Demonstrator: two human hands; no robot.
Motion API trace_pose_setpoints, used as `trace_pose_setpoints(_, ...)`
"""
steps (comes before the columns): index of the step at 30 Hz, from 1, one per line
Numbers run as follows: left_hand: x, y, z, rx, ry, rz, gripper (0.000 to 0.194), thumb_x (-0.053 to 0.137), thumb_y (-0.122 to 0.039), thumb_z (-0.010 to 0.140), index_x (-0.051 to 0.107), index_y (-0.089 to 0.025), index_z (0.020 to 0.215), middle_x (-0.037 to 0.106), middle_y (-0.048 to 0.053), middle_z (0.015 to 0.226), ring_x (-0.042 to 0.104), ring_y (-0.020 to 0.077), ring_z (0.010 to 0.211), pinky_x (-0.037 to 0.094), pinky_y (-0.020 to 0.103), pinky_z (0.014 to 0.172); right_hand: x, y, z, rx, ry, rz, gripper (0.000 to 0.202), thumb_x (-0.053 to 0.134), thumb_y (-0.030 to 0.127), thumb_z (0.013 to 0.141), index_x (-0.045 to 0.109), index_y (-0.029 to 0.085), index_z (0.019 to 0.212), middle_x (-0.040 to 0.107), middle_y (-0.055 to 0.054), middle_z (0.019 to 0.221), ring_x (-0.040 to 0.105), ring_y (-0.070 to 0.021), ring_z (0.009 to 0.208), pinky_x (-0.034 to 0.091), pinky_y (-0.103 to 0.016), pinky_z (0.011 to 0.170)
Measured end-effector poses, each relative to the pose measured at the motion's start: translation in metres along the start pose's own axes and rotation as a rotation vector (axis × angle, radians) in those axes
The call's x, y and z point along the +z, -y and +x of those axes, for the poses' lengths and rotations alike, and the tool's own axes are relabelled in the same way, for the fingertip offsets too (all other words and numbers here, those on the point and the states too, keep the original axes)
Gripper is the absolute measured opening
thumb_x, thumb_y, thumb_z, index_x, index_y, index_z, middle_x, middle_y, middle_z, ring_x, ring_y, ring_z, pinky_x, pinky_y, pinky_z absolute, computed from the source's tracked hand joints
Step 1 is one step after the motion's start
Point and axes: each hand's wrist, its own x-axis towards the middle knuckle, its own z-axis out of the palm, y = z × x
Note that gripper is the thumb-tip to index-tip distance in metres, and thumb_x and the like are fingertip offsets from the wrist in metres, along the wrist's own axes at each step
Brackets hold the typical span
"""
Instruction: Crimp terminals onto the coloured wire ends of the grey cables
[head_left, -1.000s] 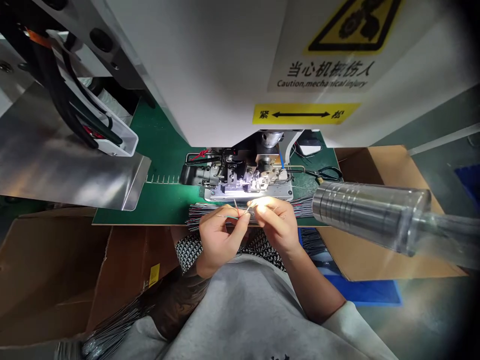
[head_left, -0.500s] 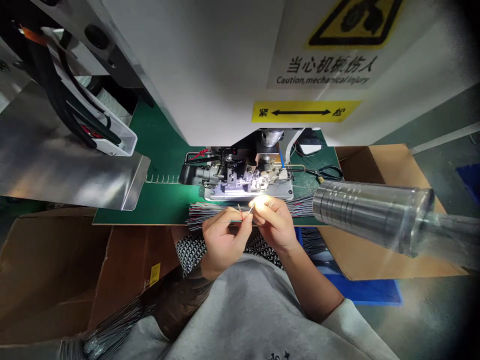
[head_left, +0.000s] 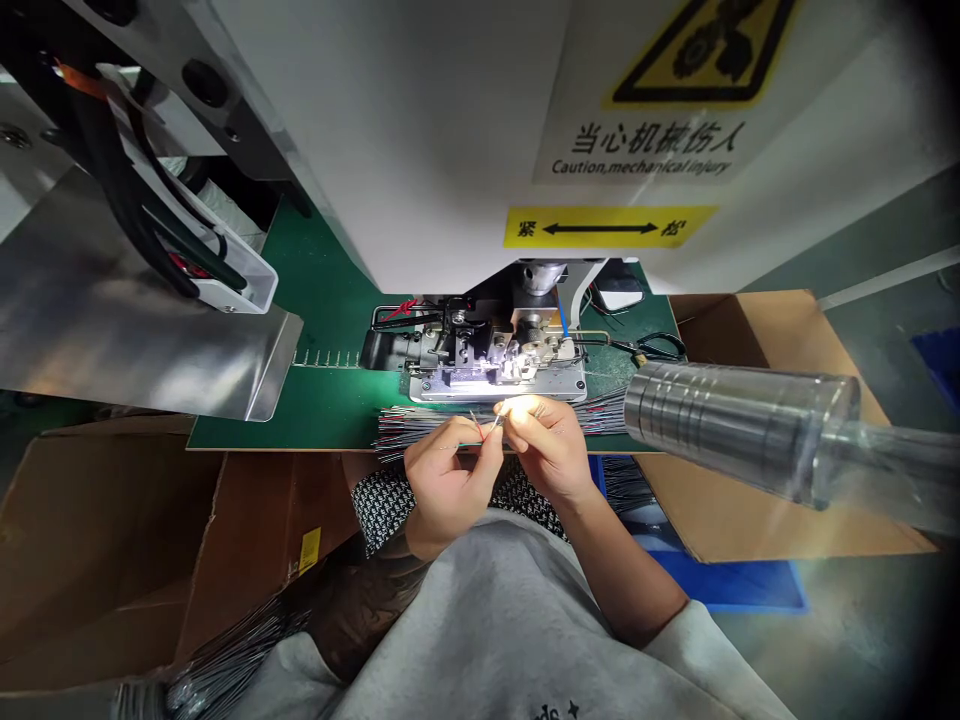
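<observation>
Thin wires, one of them red, run between my two hands just in front of the machine. My left hand is closed in a pinch on them, thumb against forefinger. Close beside it, my right hand also pinches the wire ends under the bright light; the exact tips are hard to make out. Behind the hands sits the crimping machine's lit metal die area. A bundle of grey wires with red ends lies along the bench edge, partly hidden behind my hands.
A strip of terminals feeds in from the left over the green bench. A metal lamp juts in from the right, near scissors. Cardboard boxes flank the bench; wire bundles lie lower left.
Both hands stay almost in place. The wire tips between the fingers have shifted slightly, and the fingers of my right hand have drawn in a little. The view has moved slightly.
</observation>
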Motion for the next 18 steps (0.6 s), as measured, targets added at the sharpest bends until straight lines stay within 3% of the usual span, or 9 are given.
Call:
trace_pose_setpoints(6, 0.001, -0.003, 0.002, 0.045, -0.008, 0.07, 0.019, 0.076, -0.008, 0.097, 0.066, -0.019, 0.086, 0.074, 0.0, 0.078, 0.067, 0.0127, 0.067, 0.055, 0.026, 0.068, 0.001, 0.003, 0.0, 0.046, -0.037, -0.018, 0.049, 0.09, 0.062, 0.079, 0.065, 0.02, 0.073, 0.039, 0.007, 0.051, 0.028, -0.0102, 0.054, 0.029, -0.031, 0.061)
trace_pose_setpoints(13, 0.004, -0.006, 0.002, 0.074, -0.021, 0.093, 0.022, 0.076, -0.007, 0.096, 0.063, -0.019, 0.084, 0.071, -0.001, 0.076, 0.065, 0.0115, 0.066, 0.054, 0.025, 0.068, -0.002, -0.002, -0.001, 0.049, -0.008, 0.04, 0.037, 0.086, 0.051, 0.085, 0.069, 0.019, 0.078, 0.04, 0.007, 0.052, 0.029, -0.009, 0.053, 0.025, -0.029, 0.057)
trace_pose_setpoints(18, -0.006, 0.001, 0.003, -0.011, 0.006, -0.033, 0.011, 0.074, -0.01, 0.099, 0.07, -0.019, 0.093, 0.074, 0.002, 0.084, 0.07, 0.0148, 0.075, 0.059, 0.028, 0.072, -0.008, 0.0, -0.001, 0.016, -0.037, 0.017, 0.037, 0.09, 0.05, 0.082, 0.078, 0.02, 0.1, 0.049, 0.005, 0.059, 0.033, -0.0099, 0.053, 0.027, -0.028, 0.053)
